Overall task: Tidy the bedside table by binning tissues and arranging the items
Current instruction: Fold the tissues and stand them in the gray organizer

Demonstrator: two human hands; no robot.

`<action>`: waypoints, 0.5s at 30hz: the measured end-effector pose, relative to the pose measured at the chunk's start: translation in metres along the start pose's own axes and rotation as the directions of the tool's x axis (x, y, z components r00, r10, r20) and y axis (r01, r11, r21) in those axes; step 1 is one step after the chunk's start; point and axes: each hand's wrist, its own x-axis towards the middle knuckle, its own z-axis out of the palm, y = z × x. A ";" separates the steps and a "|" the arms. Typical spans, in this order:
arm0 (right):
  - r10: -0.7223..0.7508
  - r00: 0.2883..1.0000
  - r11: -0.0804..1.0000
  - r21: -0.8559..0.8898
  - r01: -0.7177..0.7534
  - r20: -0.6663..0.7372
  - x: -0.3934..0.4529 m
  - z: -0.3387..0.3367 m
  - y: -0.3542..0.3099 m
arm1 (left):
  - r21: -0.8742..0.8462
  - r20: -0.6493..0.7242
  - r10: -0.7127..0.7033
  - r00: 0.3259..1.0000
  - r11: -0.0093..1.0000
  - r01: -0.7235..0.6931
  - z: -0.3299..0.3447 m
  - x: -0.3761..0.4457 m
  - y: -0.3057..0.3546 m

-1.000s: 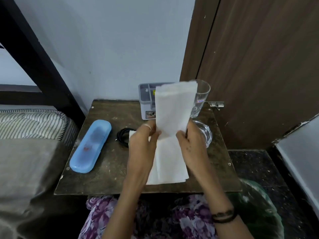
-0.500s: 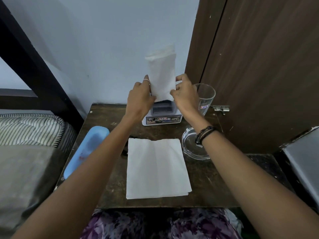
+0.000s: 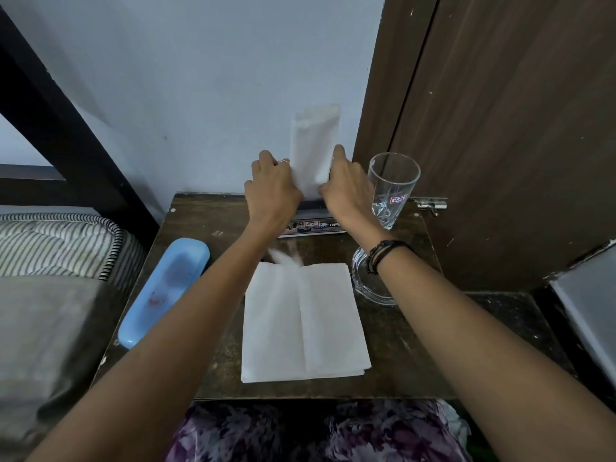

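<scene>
**Two hands hold one folded tissue upright over the holder**

The left hand [image 3: 271, 191] and the right hand [image 3: 346, 188] both grasp one folded tissue [image 3: 315, 151] by its lower sides. It stands upright above a grey holder [image 3: 311, 216] at the back of the tabletop [image 3: 393, 355], close to the wall. On the front of the holder there is a label strip; I can read "42" and the letters "OP", the rest is covered by the arms.

One stack of flat white tissues [image 3: 301, 323] lies in the middle of the tabletop. Right of the holder stands one empty drinking glass [image 3: 393, 188] with a small sticker that seems to say "160". In front of it lies one clear glass dish [image 3: 370, 281]. One blue case [image 3: 165, 290] lies along the left edge, beside the bed.
</scene>
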 end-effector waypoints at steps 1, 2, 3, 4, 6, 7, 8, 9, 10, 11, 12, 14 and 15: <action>-0.013 1.000 1.000 -0.006 0.013 0.003 -0.001 -0.001 0.000 | 0.005 0.018 -0.006 1.000 1.000 0.006 0.000 0.001 0.000; -0.020 1.000 1.000 -0.003 0.020 0.014 0.000 -0.002 0.000 | -0.002 0.036 -0.008 0.999 1.000 0.008 0.000 0.004 -0.001; -0.019 0.999 1.000 0.013 0.018 0.033 0.000 -0.003 0.001 | -0.026 0.057 -0.010 0.998 1.000 0.011 -0.001 0.005 -0.002; -0.005 0.998 0.999 0.044 0.003 0.057 0.001 -0.004 0.001 | -0.067 0.077 -0.011 0.997 0.998 0.016 -0.003 0.006 -0.003; 0.045 0.995 0.985 0.160 -0.058 0.085 0.004 -0.006 0.001 | -0.175 0.093 -0.008 0.996 0.984 0.024 -0.006 0.007 -0.006; 0.070 0.994 0.971 0.222 -0.087 0.083 0.004 -0.007 0.001 | -0.229 0.087 -0.007 0.996 0.973 0.027 -0.007 0.006 -0.007; 0.086 0.994 0.958 0.267 -0.103 0.073 0.004 -0.007 0.001 | -0.271 0.074 -0.007 0.997 0.962 0.027 -0.008 0.005 -0.006; 0.095 0.994 0.951 0.290 -0.108 0.057 0.004 -0.006 0.001 | -0.299 0.058 -0.007 0.998 0.954 0.024 -0.009 0.005 -0.006; 0.101 0.994 0.949 0.295 -0.107 0.036 0.004 -0.005 0.001 | -0.313 0.046 -0.012 0.999 0.949 0.025 -0.009 0.004 -0.006; 0.103 0.995 0.953 0.284 -0.103 0.017 0.003 -0.005 0.002 | -0.314 0.037 -0.014 0.999 0.949 0.025 -0.010 0.004 -0.006; 0.098 0.995 0.961 0.261 -0.094 -0.002 0.003 -0.003 0.003 | -0.295 0.034 -0.014 0.999 0.955 0.023 -0.010 0.005 -0.006; 0.059 0.998 0.981 0.188 -0.053 -0.024 0.002 -0.001 0.004 | -0.197 0.029 -0.011 1.000 0.980 0.017 -0.009 0.004 -0.005; 0.030 0.999 0.988 0.153 -0.026 -0.024 0.001 0.000 0.004 | -0.140 0.029 -0.017 0.999 0.990 0.021 -0.008 0.004 -0.004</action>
